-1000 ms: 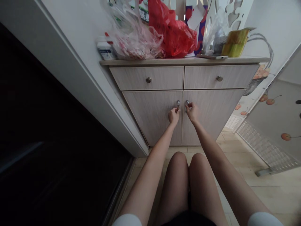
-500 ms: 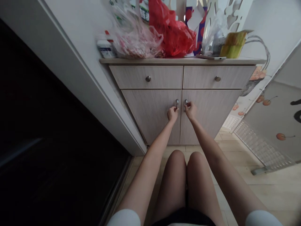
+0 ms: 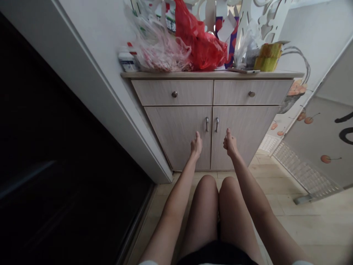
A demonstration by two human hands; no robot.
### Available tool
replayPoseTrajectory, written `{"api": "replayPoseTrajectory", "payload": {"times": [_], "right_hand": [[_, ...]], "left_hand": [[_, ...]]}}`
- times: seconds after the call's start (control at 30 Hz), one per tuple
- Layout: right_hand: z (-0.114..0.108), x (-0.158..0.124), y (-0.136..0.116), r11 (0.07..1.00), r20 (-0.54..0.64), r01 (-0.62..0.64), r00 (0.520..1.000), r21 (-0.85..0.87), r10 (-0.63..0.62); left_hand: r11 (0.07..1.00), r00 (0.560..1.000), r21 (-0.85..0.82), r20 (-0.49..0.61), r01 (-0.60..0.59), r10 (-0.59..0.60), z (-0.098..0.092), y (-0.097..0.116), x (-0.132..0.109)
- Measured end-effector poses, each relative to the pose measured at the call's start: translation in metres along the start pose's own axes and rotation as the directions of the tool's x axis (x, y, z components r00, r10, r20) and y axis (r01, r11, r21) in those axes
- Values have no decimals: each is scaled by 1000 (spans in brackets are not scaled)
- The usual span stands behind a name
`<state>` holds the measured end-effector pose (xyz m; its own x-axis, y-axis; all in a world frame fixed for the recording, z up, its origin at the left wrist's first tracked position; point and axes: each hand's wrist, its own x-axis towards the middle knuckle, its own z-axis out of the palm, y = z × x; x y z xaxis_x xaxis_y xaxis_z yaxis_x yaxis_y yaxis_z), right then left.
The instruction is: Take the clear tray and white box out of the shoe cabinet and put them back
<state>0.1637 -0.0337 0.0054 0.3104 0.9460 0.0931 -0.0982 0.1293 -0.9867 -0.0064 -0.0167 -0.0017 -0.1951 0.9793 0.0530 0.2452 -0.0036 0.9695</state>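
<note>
Both lower doors of the pale wood-grain cabinet are closed. My left hand (image 3: pixel 196 145) is in front of the left door (image 3: pixel 176 129), just below and left of its metal handle (image 3: pixel 207 124). Its fingers are curled in with the thumb pointing up, and nothing shows in it. My right hand (image 3: pixel 230 143) makes the same shape before the right door (image 3: pixel 245 125). It is below and to the right of the other metal handle (image 3: pixel 217 124). Neither hand touches a handle.
Two drawers with round knobs (image 3: pixel 174 94) sit above the doors. The cabinet top (image 3: pixel 193 75) carries a red plastic bag (image 3: pixel 204 46), a clear bag (image 3: pixel 165 55), a white bottle (image 3: pixel 127 61) and a yellow container (image 3: pixel 267 57). A dark doorway is at left, a printed panel (image 3: pixel 311 147) at right.
Both hands have let go of the door handles and drawn back towards me, moving apart, with thumbs raised. The doors are closed in both frames. The view has shifted slightly.
</note>
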Motion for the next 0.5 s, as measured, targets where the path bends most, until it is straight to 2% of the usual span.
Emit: {"api": "replayPoseTrajectory", "payload": {"times": [0.1, 0.17, 0.3, 0.5], "right_hand": [[-5, -20, -3, 987, 129, -144, 983, 69, 134], [-6, -25, -4, 980, 158, -189, 971, 61, 178], [-9, -25, -3, 973, 177, -228, 960, 30, 219], [-12, -20, 1, 971, 137, -236, 963, 29, 230]], "left_hand": [[986, 979, -116, 183, 116, -94, -3, 8, -9], [979, 966, -123, 221, 162, -132, -3, 12, -12], [984, 967, -65, 203, 167, -151, 1, 12, -16], [988, 976, 24, 155, 150, -152, 3, 2, -16]]}}
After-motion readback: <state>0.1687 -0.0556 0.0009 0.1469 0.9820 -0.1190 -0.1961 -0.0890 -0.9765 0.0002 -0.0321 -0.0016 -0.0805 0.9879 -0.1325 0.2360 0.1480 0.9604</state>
